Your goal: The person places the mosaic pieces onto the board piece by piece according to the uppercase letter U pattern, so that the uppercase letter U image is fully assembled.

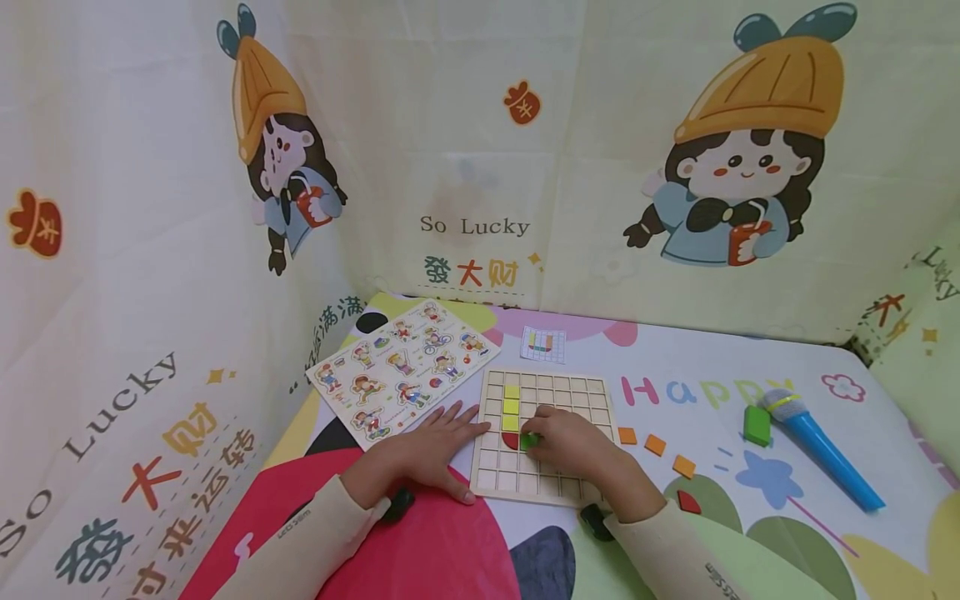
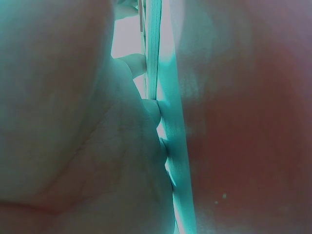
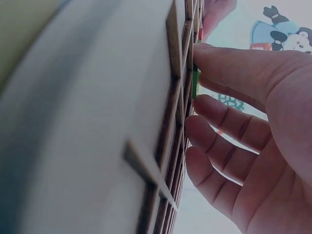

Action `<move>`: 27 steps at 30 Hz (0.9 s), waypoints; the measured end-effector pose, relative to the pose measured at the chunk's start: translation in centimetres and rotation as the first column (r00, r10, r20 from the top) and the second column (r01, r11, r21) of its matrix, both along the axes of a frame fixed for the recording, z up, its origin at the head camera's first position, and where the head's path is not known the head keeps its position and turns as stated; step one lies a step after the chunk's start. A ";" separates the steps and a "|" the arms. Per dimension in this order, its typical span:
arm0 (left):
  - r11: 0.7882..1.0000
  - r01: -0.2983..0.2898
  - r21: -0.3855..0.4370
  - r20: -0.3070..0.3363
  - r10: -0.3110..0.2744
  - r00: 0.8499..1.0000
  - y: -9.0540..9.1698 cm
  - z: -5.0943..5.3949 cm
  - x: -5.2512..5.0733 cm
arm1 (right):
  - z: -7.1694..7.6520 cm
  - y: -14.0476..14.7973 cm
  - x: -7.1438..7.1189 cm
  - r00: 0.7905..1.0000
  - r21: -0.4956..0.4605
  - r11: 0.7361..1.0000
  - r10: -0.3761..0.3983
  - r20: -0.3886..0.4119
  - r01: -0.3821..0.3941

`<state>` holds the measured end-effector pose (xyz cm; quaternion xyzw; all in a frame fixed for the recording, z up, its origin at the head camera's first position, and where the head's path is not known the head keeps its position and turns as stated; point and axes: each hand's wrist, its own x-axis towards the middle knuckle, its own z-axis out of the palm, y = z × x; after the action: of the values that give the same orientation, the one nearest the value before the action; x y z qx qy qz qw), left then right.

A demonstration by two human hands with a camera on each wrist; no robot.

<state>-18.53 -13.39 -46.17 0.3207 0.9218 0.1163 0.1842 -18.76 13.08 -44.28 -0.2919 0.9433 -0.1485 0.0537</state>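
Cartoon-printed curtains [image 1: 420,150] are enclosing your patterned tablecloth [image 1: 450,550], where the wooden grid board [image 1: 551,485] is lying before you. You are probably past halfway: three yellow square tiles [image 1: 511,407] and one red quarter-round tile [image 1: 511,441] are sitting in the board's cells, and your right hand [image 1: 570,443] is pinching one green tile [image 1: 529,442] at the cell beside the red; whether it is seated you cannot tell. Your left hand [image 1: 429,452] is spreading its fingers loosely, grasping nothing, and resting at the board's left edge. Four tiles are lying unplaced right of the board: three orange square tiles [image 1: 655,445] and one second red quarter-round tile [image 1: 688,502]. Farther right of the board, one blue microphone [image 1: 832,462] and one green block [image 1: 757,426] are lying together. One printed pattern card [image 1: 557,353] is lying behind the board, and one figure puzzle board [image 1: 386,377] is lying to its left.
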 end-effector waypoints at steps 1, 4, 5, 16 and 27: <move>1.000 0.000 0.001 0.001 0.000 1.000 0.0 0.0 0.0 | 0.0 0.1 0.1 1.000 0.001 1.000 0.001 -0.004 -0.001; 1.000 0.004 0.006 0.004 -0.004 1.000 0.0 -0.1 0.0 | 0.0 0.5 0.3 1.000 0.008 1.000 0.002 -0.013 -0.002; 1.000 0.004 0.006 0.005 -0.004 1.000 0.0 -0.1 0.0 | 0.0 0.7 0.3 1.000 0.009 1.000 0.002 -0.017 -0.002; 1.000 0.001 0.003 -0.008 -0.001 1.000 0.0 -0.4 -0.1 | 0.0 3.0 1.0 0.997 0.032 0.999 0.008 -0.075 -0.006; 1.000 0.013 0.000 -0.010 -0.013 1.000 -0.1 -0.2 -0.1 | 0.5 6.2 1.9 0.996 0.005 0.999 0.035 -0.087 -0.034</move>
<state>-18.62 -13.47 -46.38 0.3274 0.9206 0.1133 0.1802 -16.88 19.29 -43.80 -0.3143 0.9398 -0.1330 0.0156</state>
